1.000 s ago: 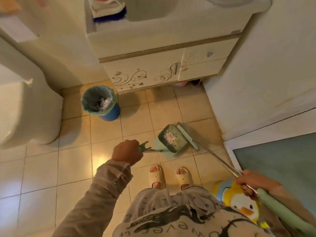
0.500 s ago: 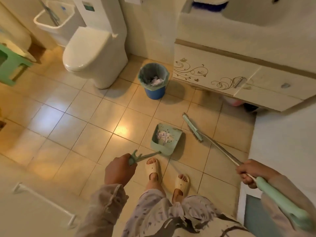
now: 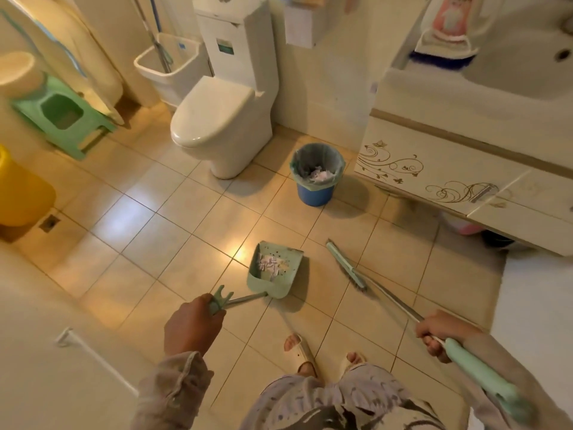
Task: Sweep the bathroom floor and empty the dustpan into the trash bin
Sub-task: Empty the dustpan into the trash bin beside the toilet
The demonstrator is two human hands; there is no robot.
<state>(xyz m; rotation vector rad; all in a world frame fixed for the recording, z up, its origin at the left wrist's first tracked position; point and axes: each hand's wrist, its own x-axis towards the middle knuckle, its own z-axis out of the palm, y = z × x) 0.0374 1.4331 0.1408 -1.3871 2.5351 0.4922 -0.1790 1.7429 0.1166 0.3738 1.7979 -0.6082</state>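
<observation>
Dustpan (image 3: 275,272) handle gripped in left hand (image 3: 193,326) fingers; right hand (image 3: 440,334) clasps broom (image 3: 346,268); open tiles before trash bin (image 3: 316,174).

- I have just one view, from the head camera, high above the tiled floor (image 3: 130,225), looking forward and steeply down.
- It is wide-angle, so straight edges bow near the frame's borders.
- Nearest, at the bottom edge, I see the wearer's own legs, with the left hand (image 3: 192,325) and right hand (image 3: 440,335) to either side.
- Farthest, I reach the toilet (image 3: 217,116) at the back wall; the vanity cabinet (image 3: 440,169) fills the far right.
</observation>
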